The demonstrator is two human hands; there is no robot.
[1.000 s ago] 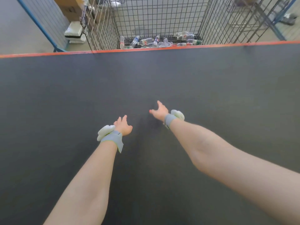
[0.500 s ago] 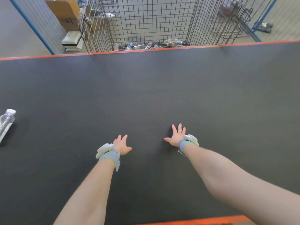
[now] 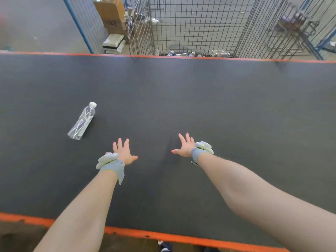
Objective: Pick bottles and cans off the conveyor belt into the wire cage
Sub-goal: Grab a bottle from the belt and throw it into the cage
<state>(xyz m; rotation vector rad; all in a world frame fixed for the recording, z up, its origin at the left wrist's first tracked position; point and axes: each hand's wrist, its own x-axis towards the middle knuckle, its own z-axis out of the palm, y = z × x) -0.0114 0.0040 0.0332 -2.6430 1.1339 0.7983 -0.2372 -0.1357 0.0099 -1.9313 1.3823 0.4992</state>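
Observation:
A clear plastic bottle (image 3: 82, 121) with a white cap lies on its side on the dark conveyor belt (image 3: 200, 99), cap pointing away from me. My left hand (image 3: 123, 151) hovers over the belt just right of and nearer than the bottle, fingers spread, holding nothing. My right hand (image 3: 184, 147) is stretched out over the middle of the belt, fingers spread and empty. Beyond the belt's far edge stands the wire cage (image 3: 196, 28), with several bottles (image 3: 216, 53) lying on its floor.
The belt has orange edges, one far (image 3: 163, 56) and one near (image 3: 163, 235). Cardboard boxes (image 3: 112, 15) and white packs (image 3: 114, 42) sit left of the cage. A blue-framed mesh fence (image 3: 81, 24) and a metal rack (image 3: 294, 30) flank the cage.
A bottle came in from the left edge and now lies near my left hand. Both hands spread their fingers. The view tilted down, showing the belt's near orange edge.

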